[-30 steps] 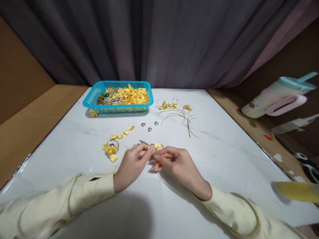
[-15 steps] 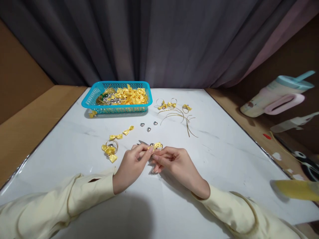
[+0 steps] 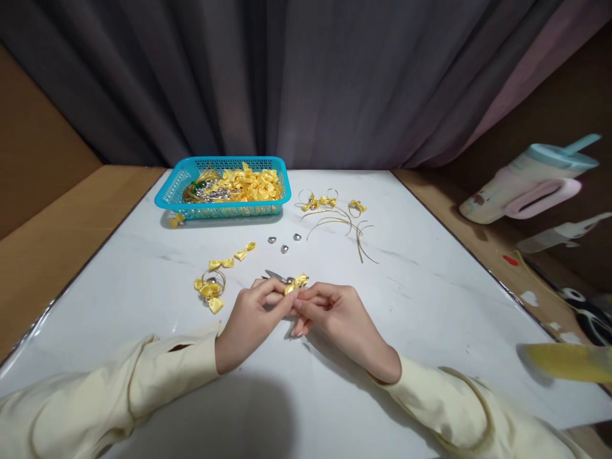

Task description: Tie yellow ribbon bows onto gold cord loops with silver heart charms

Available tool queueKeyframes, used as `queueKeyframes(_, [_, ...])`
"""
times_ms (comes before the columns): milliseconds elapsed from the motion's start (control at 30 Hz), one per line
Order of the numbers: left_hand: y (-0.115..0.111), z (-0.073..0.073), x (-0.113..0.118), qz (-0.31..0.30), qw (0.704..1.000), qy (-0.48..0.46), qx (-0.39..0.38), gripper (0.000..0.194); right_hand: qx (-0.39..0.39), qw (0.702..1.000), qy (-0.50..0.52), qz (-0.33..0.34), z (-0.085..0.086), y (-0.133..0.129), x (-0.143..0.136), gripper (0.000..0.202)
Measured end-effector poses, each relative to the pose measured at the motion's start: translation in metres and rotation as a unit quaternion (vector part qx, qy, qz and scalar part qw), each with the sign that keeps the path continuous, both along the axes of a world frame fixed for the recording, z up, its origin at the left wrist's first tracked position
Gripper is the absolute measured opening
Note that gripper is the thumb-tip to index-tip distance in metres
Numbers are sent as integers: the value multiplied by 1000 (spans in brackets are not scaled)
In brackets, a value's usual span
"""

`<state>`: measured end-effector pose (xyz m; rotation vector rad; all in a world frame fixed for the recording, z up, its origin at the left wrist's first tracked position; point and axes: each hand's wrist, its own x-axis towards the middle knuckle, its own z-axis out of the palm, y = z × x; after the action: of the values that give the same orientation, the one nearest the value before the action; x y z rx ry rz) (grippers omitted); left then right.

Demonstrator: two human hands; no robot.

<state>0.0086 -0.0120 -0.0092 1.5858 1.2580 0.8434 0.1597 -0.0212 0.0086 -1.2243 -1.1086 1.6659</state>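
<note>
Both hands meet at the near middle of the table. My left hand [image 3: 255,319] is closed, thumb and fingertips pinching a yellow ribbon bow [image 3: 300,281]. Against the bow's near side are the fingertips of my right hand [image 3: 342,315], closed in a pinch too; they hide the lower part of the bow. A silver bead [image 3: 289,280] shows at the bow's left. Pointed metal blades [image 3: 275,275] stick out just beyond my left fingers; whether a hand holds them I cannot tell. Farther off lie several silver heart-shaped beads [image 3: 284,249].
A blue basket [image 3: 220,206] at the back holds yellow bows, silver beads and gold wire. Left of my hands lie loose bows [image 3: 221,263] and a bow on a gold ring [image 3: 210,288]. Cut gold wires [image 3: 329,222] lie back right. A tumbler [image 3: 521,182] stands at the far right.
The bow has turned slightly between my fingertips and sits a little farther left, with more of its near side showing. The whole view has shifted slightly.
</note>
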Motion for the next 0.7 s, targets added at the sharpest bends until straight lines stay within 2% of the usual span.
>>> queueKeyframes(233, [1, 6, 4, 14, 993, -96, -63, 25, 14, 1000, 2, 5, -2, 0, 1, 22])
queueKeyframes(433, [2, 7, 4, 26, 991, -107, -70, 27, 10, 1000, -3, 0, -3, -1, 1, 21])
queueKeyframes(700, [1, 3, 3, 11, 993, -99, -58, 25, -4, 1000, 9, 3, -1, -1, 1, 22])
